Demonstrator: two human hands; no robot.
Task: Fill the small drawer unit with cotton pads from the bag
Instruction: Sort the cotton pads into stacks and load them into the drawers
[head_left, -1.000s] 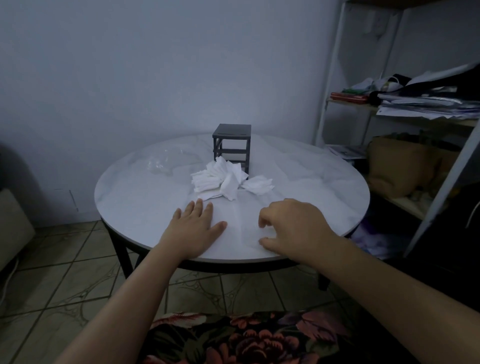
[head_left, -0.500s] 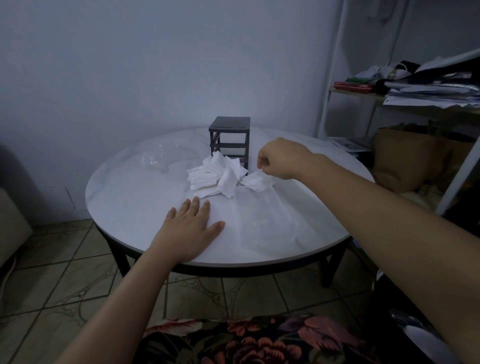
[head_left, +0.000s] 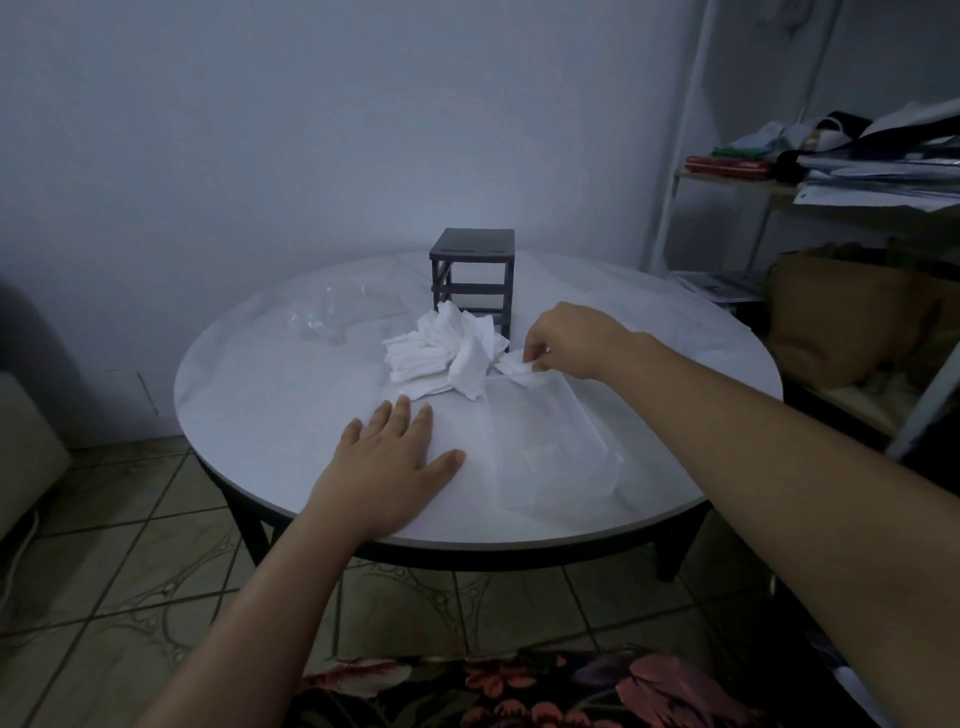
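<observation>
Right hand (head_left: 566, 340) pinches one pad (head_left: 517, 366) by its edge, left hand (head_left: 395, 462) lies flat, empty, on table (head_left: 249, 395); pads seem light, soft, best pinched edgewise.

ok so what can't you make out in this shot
Head view, the only one:
- Bottom of the dark drawer frame: hidden behind the pile of pads.
- Whether the right hand pinches one pad or more: its fingers cover the rest.
- Inside of the clear bag: too faint in dim light.
- Shelf: cut off by right edge.
</observation>
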